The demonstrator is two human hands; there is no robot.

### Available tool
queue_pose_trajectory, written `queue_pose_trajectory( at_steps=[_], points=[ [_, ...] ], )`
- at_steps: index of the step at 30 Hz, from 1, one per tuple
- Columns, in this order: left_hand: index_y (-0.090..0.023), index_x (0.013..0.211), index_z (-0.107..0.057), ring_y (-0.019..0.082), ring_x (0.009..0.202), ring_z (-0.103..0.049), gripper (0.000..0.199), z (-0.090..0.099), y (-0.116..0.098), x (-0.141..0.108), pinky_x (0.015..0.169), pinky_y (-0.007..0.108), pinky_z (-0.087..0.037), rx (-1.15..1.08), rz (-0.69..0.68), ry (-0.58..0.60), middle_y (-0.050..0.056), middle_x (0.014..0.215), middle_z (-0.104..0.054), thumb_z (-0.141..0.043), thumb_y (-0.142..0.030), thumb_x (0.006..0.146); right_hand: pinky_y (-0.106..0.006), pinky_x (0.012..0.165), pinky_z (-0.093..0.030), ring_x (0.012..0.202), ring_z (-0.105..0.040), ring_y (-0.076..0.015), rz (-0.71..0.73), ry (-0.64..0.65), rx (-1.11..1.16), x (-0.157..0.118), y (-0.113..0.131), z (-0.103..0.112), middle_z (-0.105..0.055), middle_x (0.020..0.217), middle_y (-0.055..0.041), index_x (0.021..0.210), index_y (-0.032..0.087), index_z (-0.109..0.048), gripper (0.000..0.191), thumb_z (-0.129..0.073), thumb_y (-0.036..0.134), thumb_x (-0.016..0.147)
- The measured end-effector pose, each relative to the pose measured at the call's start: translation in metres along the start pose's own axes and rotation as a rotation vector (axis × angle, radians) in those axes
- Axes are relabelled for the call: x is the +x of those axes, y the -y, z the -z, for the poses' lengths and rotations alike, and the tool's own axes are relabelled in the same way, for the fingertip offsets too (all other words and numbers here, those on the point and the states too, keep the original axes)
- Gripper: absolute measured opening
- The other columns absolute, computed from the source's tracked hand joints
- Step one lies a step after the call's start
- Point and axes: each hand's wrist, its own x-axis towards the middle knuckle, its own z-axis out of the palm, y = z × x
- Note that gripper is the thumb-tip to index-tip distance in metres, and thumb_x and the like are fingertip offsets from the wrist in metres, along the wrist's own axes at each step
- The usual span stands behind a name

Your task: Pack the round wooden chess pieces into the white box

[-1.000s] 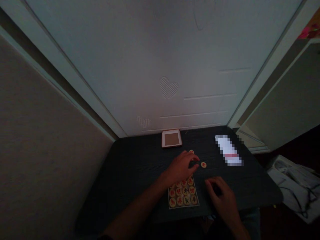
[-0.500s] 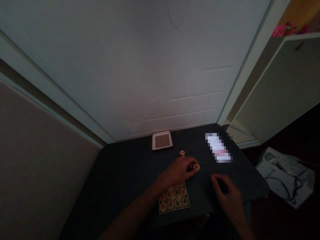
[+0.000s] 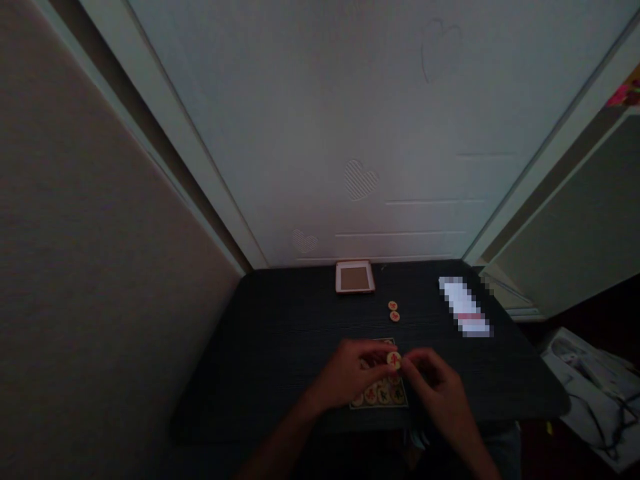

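Observation:
A round wooden Chinese chess piece (image 3: 394,361) with a red character is pinched between the thumb and fingers of my left hand (image 3: 347,373). From the other side, the closed fingertips of my right hand (image 3: 437,380) meet the piece's right edge. Both hands are over a shallow square box (image 3: 379,407) of such pieces, some marked red and some dark. My left hand hides much of the box. Farther back, two red-marked pieces (image 3: 395,317) lie on the dark table (image 3: 280,347), one just behind the other.
A small flat box lid or tray (image 3: 355,277) with a brown centre rests by the white panel (image 3: 320,133). On the right of the table is a pixelated bright object (image 3: 465,307). A white box with cables (image 3: 595,400) stands on the floor at right.
My left hand has drawn the chess piece back over the box, and my right hand has come in to meet it. Two pieces behind now show fully. The view has turned left.

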Motion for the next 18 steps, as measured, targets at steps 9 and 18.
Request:
queue_pose_trajectory(
  at_steps=[9, 18],
  points=[
    [-0.03, 0.126, -0.072, 0.021, 0.092, -0.071, 0.039, 0.012, 0.01, -0.023, 0.087, 0.03, -0.054, 0.168, -0.12, -0.095, 0.004, 0.112, -0.077, -0.076, -0.033, 0.088, -0.031, 0.073, -0.059, 0.081, -0.071, -0.0217, 0.028, 0.025, -0.022, -0.004, -0.003, -0.01, -0.073, 0.086, -0.0045, 0.097, 0.022, -0.068, 0.03, -0.071, 0.05, 0.088],
    [-0.024, 0.105, -0.074, 0.021, 0.09, -0.066, 0.02, 0.018, 0.079, -0.053, 0.082, 0.032, -0.054, 0.346, -0.118, -0.532, 0.005, 0.099, -0.072, -0.057, -0.033, 0.1, -0.03, 0.073, -0.056, 0.08, -0.071, -0.0204, 0.069, 0.075, -0.332, -0.014, -0.02, -0.004, -0.075, 0.091, -0.0041, 0.103, 0.024, -0.07, 0.029, -0.059, 0.049, 0.096]
  ],
)
